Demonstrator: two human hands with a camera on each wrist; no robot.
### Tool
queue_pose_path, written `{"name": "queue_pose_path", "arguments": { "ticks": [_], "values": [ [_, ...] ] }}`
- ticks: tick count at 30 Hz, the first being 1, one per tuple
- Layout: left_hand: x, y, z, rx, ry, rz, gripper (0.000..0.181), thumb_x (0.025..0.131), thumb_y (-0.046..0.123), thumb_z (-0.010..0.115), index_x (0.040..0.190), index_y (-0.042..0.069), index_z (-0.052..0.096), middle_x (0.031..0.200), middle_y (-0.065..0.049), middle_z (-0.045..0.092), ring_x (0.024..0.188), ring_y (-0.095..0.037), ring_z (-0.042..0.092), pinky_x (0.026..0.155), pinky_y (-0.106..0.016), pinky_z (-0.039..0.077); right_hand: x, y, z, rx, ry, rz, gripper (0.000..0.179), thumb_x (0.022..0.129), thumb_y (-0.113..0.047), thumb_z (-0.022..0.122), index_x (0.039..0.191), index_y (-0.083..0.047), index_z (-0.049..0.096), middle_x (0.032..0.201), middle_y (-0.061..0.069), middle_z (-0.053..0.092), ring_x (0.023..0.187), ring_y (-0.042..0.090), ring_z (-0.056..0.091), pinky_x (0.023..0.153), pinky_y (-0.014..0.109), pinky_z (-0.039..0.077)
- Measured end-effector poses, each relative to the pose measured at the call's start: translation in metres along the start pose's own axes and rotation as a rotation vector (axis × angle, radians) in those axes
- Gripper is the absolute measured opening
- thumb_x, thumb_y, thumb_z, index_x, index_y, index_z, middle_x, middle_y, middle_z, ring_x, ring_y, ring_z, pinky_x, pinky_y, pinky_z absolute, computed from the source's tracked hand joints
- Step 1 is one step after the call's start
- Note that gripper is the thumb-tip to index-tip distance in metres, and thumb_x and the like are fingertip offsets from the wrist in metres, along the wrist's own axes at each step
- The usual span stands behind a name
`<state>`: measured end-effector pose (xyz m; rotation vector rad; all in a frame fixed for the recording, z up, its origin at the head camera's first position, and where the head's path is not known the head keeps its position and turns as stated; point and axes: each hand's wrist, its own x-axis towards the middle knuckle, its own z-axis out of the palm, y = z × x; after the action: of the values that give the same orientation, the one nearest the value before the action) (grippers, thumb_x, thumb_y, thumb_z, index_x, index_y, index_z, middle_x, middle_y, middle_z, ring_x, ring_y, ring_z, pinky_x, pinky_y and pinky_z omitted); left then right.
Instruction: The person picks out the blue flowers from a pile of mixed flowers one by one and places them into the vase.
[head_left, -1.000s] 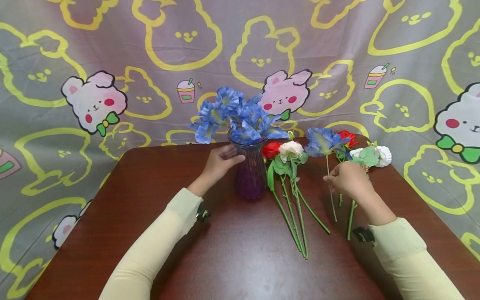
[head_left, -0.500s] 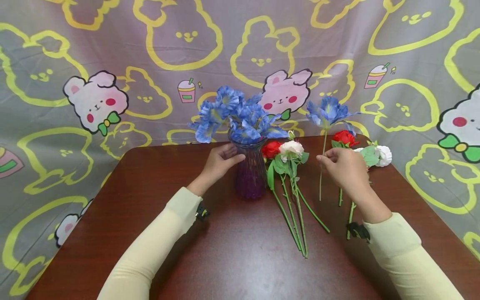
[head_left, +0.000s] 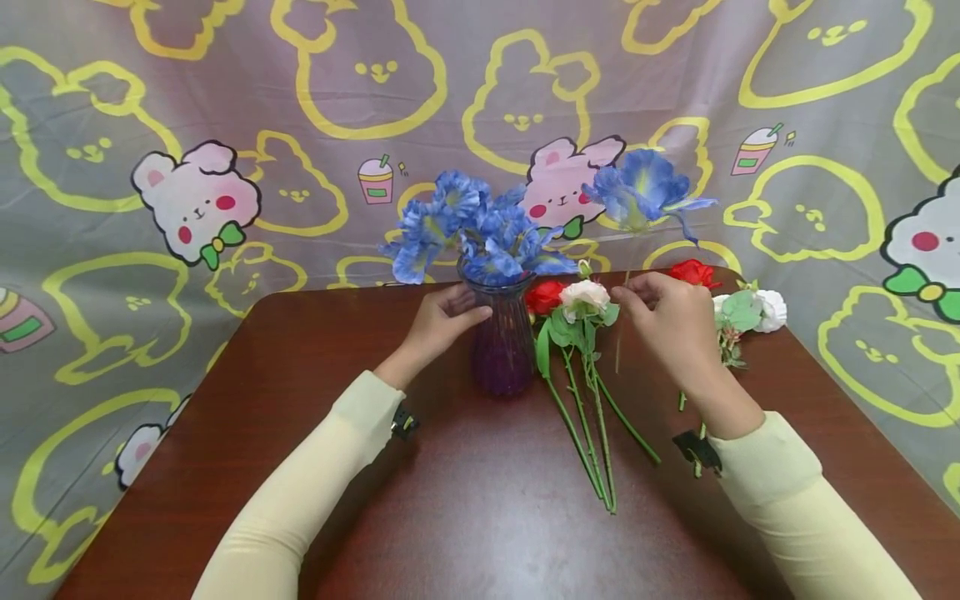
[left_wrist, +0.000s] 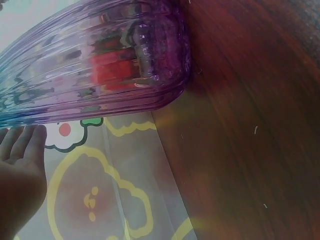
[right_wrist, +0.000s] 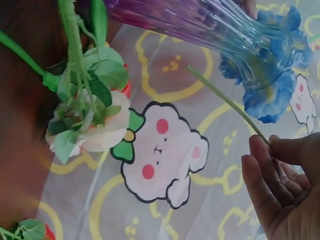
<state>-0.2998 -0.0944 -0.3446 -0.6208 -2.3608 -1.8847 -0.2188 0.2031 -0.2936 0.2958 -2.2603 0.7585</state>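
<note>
A ribbed glass vase [head_left: 501, 354], purple at the base and bluish towards the rim, stands upright with several blue irises [head_left: 480, 229] in its mouth. My left hand [head_left: 442, 329] holds its neck from the left, thumb on the near side and fingers behind. In the left wrist view, the fingertips meet the side of the vase [left_wrist: 120, 75]. My right hand [head_left: 670, 321] pinches the thin stem of a single blue iris [head_left: 641, 187] between thumb and fingers, bloom up. In the right wrist view, the bare end of the stem [right_wrist: 225, 97] points towards the vase.
Right of the vase lie a red rose [head_left: 545, 297], a cream rose [head_left: 585, 298] and long green stems [head_left: 588, 425]. Farther right, another red rose [head_left: 693, 273] and a white flower [head_left: 768, 310] lie partly behind the right hand. A patterned cloth [head_left: 300, 100] hangs behind the brown table [head_left: 465, 517].
My right hand has lifted the blue iris off the right side of the table and carried it up and left, nearer the vase. The left hand stays on the vase.
</note>
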Motion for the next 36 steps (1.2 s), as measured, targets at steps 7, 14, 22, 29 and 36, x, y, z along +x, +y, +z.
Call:
{"name": "queue_pose_path", "arguments": {
  "ticks": [7, 14, 22, 29, 36],
  "values": [
    [-0.003, 0.000, -0.003, -0.013, -0.007, 0.000, 0.054, 0.088, 0.010, 0.072, 0.136, -0.005, 0.052, 0.134, -0.022, 0.054, 0.123, -0.030, 0.054, 0.097, -0.037, 0.047, 0.004, -0.012, 0.010, 0.043, 0.071, -0.111, 0.013, 0.084, -0.011, 0.077, 0.081, 0.001, 0.073, 0.070, 0.012, 0.070, 0.057, 0.024, 0.064, 0.053, 0.038, 0.044],
    [-0.006, 0.003, -0.007, -0.053, 0.017, 0.031, 0.052, 0.088, 0.008, 0.071, 0.135, -0.005, 0.052, 0.128, -0.022, 0.059, 0.119, -0.028, 0.058, 0.094, -0.033, 0.049, 0.006, -0.026, 0.015, 0.058, 0.090, -0.180, 0.014, 0.084, -0.014, 0.078, 0.084, -0.001, 0.073, 0.069, 0.009, 0.069, 0.053, 0.019, 0.060, 0.051, 0.035, 0.042],
    [-0.017, 0.010, -0.016, -0.125, 0.039, 0.132, 0.046, 0.089, 0.000, 0.068, 0.132, -0.009, 0.053, 0.124, -0.022, 0.061, 0.114, -0.028, 0.061, 0.090, -0.033, 0.052, 0.009, -0.040, 0.022, 0.110, 0.085, -0.290, 0.012, 0.083, -0.012, 0.078, 0.084, -0.001, 0.073, 0.070, 0.007, 0.069, 0.056, 0.019, 0.063, 0.052, 0.034, 0.048],
    [-0.023, 0.020, -0.023, -0.166, 0.096, 0.223, 0.031, 0.089, 0.003, 0.070, 0.118, -0.007, 0.066, 0.113, -0.020, 0.067, 0.104, -0.025, 0.066, 0.085, -0.036, 0.054, 0.009, -0.051, 0.030, 0.127, 0.094, -0.396, 0.010, 0.083, -0.010, 0.077, 0.086, -0.002, 0.073, 0.075, 0.007, 0.071, 0.060, 0.018, 0.066, 0.053, 0.034, 0.050],
    [-0.033, 0.030, -0.021, -0.190, 0.090, 0.284, 0.026, 0.088, 0.005, 0.071, 0.108, -0.012, 0.069, 0.100, -0.016, 0.072, 0.091, -0.022, 0.070, 0.081, -0.036, 0.056, 0.007, -0.065, 0.040, 0.118, 0.060, -0.472, 0.011, 0.082, -0.012, 0.079, 0.085, -0.006, 0.072, 0.074, 0.003, 0.070, 0.062, 0.017, 0.065, 0.054, 0.037, 0.049]
  ]
}}
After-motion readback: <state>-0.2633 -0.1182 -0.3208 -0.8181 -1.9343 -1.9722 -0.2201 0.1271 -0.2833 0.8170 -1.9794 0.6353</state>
